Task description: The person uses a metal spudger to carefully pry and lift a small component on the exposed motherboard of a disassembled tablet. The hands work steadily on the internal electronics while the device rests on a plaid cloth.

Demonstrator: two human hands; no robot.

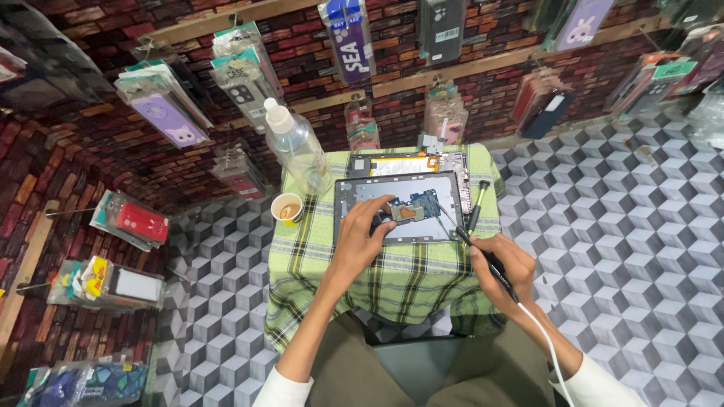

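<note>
Over the opened tablet [398,205], left hand [362,237] should keep pressing its circuit board [412,209] flat while right hand [504,264], gripping the soldering iron [483,256], steadies its tip.

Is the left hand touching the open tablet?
Touching. In the head view the left hand lies on the open tablet, its fingertips pressed on the panel beside the blue circuit board.

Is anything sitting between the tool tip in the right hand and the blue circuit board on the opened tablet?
Nothing visible blocks it. The right hand holds the corded tool just right of the circuit board. The left hand fingers rest on the board's left side, away from that approach.
</note>
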